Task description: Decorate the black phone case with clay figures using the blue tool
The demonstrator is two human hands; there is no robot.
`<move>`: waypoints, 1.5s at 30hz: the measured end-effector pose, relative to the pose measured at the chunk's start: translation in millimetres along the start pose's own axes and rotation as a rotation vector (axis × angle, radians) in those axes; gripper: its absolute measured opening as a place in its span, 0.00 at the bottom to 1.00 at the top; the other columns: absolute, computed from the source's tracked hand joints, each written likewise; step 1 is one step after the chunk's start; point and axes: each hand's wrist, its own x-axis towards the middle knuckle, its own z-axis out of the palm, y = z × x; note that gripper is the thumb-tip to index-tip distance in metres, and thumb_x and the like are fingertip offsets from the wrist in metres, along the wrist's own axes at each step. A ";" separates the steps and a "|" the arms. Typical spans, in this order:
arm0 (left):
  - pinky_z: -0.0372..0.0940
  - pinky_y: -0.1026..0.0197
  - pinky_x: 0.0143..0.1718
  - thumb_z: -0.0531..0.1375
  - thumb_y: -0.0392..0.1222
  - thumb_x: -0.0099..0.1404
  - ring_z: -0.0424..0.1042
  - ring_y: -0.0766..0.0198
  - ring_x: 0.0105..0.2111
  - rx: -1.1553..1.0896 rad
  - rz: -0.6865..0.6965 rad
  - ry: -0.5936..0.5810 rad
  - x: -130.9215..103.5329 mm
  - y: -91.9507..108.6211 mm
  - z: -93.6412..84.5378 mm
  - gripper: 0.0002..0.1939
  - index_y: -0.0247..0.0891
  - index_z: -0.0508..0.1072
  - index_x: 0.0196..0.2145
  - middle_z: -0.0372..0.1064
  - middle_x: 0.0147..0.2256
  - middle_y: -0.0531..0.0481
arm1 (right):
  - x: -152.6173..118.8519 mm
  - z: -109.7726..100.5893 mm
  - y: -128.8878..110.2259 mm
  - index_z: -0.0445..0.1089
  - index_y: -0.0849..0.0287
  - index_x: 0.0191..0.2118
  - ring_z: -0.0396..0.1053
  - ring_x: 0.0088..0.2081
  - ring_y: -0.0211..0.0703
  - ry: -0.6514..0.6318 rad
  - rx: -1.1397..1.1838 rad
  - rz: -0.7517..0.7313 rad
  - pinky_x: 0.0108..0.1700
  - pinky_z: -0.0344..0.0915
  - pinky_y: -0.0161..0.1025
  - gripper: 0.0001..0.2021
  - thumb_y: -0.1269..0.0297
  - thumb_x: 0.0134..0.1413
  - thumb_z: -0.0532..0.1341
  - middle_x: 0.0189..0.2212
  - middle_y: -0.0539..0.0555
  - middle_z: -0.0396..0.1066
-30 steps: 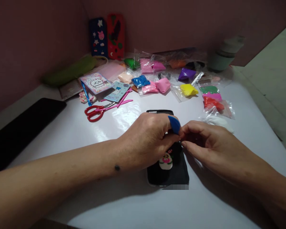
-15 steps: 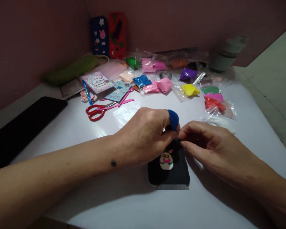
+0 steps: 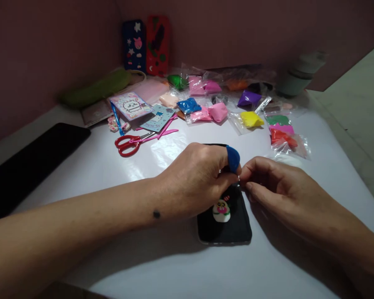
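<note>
A black phone case (image 3: 233, 230) lies on the table, bearing a small white figure (image 3: 221, 211) with yellow, pink and green details. My left hand (image 3: 199, 178) is closed over the case's upper part and hides much of it. A smooth blue piece (image 3: 233, 159) covers or sits against its index finger; which of these I cannot tell. My right hand (image 3: 277, 191) pinches close to the left fingertips at the case's right edge. A tiny whitish bit shows between the two hands, too small to name.
Red-handled scissors (image 3: 127, 145), pink plastic tools (image 3: 166, 131) and cards (image 3: 132, 107) lie at the back left. Colourful clay packets (image 3: 218, 112) spread across the back. A dark flat slab (image 3: 40, 162) lies left. Decorated blue (image 3: 134, 58) and red (image 3: 152, 62) cases lean on the wall.
The view has shifted slightly, so most things sit a little further right. Both hands keep their pinched poses over the case, and a whitish speck now shows between their fingertips.
</note>
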 end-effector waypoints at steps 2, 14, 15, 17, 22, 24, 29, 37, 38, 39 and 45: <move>0.62 0.67 0.24 0.60 0.31 0.57 0.69 0.69 0.24 -0.007 0.006 -0.002 0.1 -0.5 0.5 0.05 0.34 0.77 0.28 0.74 0.26 0.51 | 0.7 0.5 0.3 0.64 0.54 0.34 0.67 0.28 0.42 0.003 0.001 -0.001 0.27 0.62 0.39 0.03 0.67 0.55 0.55 0.27 0.50 0.70; 0.63 0.66 0.25 0.59 0.32 0.59 0.70 0.67 0.25 0.029 0.002 -0.023 0.9 -0.7 2.2 0.07 0.32 0.78 0.30 0.75 0.28 0.48 | -2.4 0.0 -9.7 0.66 0.55 0.28 0.64 0.26 0.39 0.021 -0.069 -0.065 0.27 0.60 0.38 0.05 0.70 0.52 0.56 0.24 0.48 0.67; 0.63 0.66 0.25 0.59 0.32 0.59 0.70 0.66 0.25 0.037 -0.005 -0.022 0.8 -0.6 2.0 0.07 0.32 0.78 0.30 0.75 0.28 0.48 | -2.2 0.2 -9.8 0.66 0.55 0.28 0.64 0.26 0.39 0.022 -0.081 -0.069 0.27 0.60 0.38 0.05 0.69 0.52 0.56 0.24 0.48 0.67; 0.64 0.65 0.25 0.59 0.32 0.58 0.71 0.66 0.25 0.050 -0.019 -0.029 0.9 -0.4 1.6 0.07 0.32 0.78 0.30 0.76 0.28 0.48 | -1.6 0.4 -9.8 0.66 0.55 0.28 0.64 0.26 0.39 0.022 -0.105 -0.076 0.27 0.60 0.38 0.05 0.69 0.53 0.56 0.24 0.48 0.67; 0.64 0.66 0.26 0.59 0.32 0.59 0.71 0.66 0.25 0.061 -0.011 -0.032 1.2 -0.9 0.9 0.07 0.34 0.78 0.31 0.75 0.28 0.49 | 0.9 0.7 -9.6 0.65 0.55 0.27 0.63 0.25 0.40 0.026 -0.164 -0.115 0.26 0.58 0.38 0.06 0.69 0.54 0.55 0.24 0.50 0.67; 0.64 0.66 0.26 0.59 0.32 0.58 0.71 0.66 0.26 0.057 0.004 -0.028 1.0 -1.6 1.0 0.07 0.34 0.78 0.31 0.75 0.28 0.50 | 1.4 0.9 -9.6 0.64 0.55 0.27 0.63 0.25 0.40 0.029 -0.178 -0.129 0.26 0.58 0.38 0.07 0.68 0.55 0.55 0.24 0.50 0.67; 0.64 0.65 0.26 0.59 0.32 0.58 0.71 0.66 0.26 0.044 0.042 -0.033 0.5 -3.2 1.3 0.07 0.33 0.78 0.31 0.75 0.28 0.49 | -1.9 2.5 -9.3 0.63 0.56 0.28 0.62 0.26 0.40 0.045 -0.256 -0.178 0.27 0.57 0.38 0.08 0.68 0.58 0.53 0.25 0.51 0.65; 0.64 0.66 0.26 0.58 0.33 0.59 0.72 0.66 0.26 0.050 0.032 -0.027 0.4 -3.8 2.3 0.07 0.35 0.78 0.30 0.75 0.29 0.50 | -6.4 8.0 -4.2 0.58 0.55 0.31 0.60 0.28 0.41 0.039 -0.324 -0.207 0.30 0.56 0.40 0.07 0.68 0.62 0.50 0.28 0.51 0.62; 0.64 0.66 0.26 0.59 0.33 0.59 0.72 0.66 0.26 0.051 0.031 -0.026 0.4 -3.8 2.5 0.07 0.35 0.78 0.30 0.76 0.29 0.50 | -6.2 7.3 -4.3 0.58 0.55 0.31 0.60 0.28 0.41 0.035 -0.314 -0.193 0.30 0.57 0.40 0.07 0.68 0.62 0.50 0.28 0.51 0.62; 0.64 0.66 0.26 0.59 0.33 0.59 0.72 0.66 0.26 0.054 0.027 -0.023 0.5 -3.9 2.6 0.07 0.35 0.78 0.30 0.76 0.29 0.50 | -5.8 5.9 -4.8 0.59 0.55 0.31 0.60 0.28 0.41 0.025 -0.291 -0.173 0.30 0.57 0.40 0.07 0.67 0.62 0.50 0.28 0.51 0.63; 0.62 0.66 0.24 0.60 0.32 0.58 0.70 0.67 0.24 0.066 0.010 -0.016 0.7 -2.7 1.6 0.06 0.35 0.77 0.30 0.75 0.27 0.51 | -2.3 -7.2 -8.5 0.63 0.55 0.30 0.61 0.25 0.39 -0.059 -0.047 0.005 0.25 0.59 0.36 0.09 0.61 0.61 0.53 0.23 0.49 0.64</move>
